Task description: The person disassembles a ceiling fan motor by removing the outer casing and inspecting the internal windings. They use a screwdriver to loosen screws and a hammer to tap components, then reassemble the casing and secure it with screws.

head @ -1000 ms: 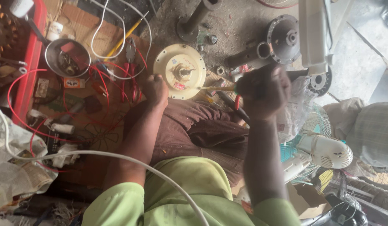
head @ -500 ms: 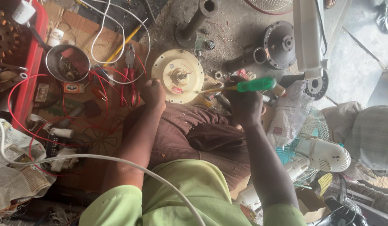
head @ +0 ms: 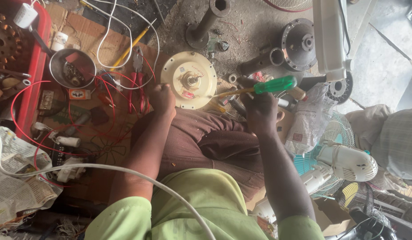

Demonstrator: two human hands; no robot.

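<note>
at the far left we see a red plastic tray (head: pixel 35 89) of small parts, and beside it a round shiny metal bowl (head: pixel 72 68) holding bits of hardware, with loose red wires (head: pixel 81 120) and red-handled pliers (head: pixel 137 84) spread over flattened brown cardboard (head: pixel 88 33). our left hand (head: pixel 163 100) rests against the near left edge of the round cream-coloured motor housing (head: pixel 189 80), fingers curled on its rim to steady it. the housing lies flat on the floor just beyond our knees, shaft stub upward. our right hand (head: pixel 259 109) is closed around a green-handled screwdriver (head: pixel 254 88), its tip set at the housing's right side. we judge the work is midway: the housing is out of its fan, and whether any screws are left we cannot tell. to the right lie grey metal pipe stands (head: pixel 206 22), a dark round motor plate (head: pixel 299 43) and a white fan head (head: pixel 348 162). the floor is rough, dusty concrete (head: pixel 254 26), crowded like a repair shop.
</note>
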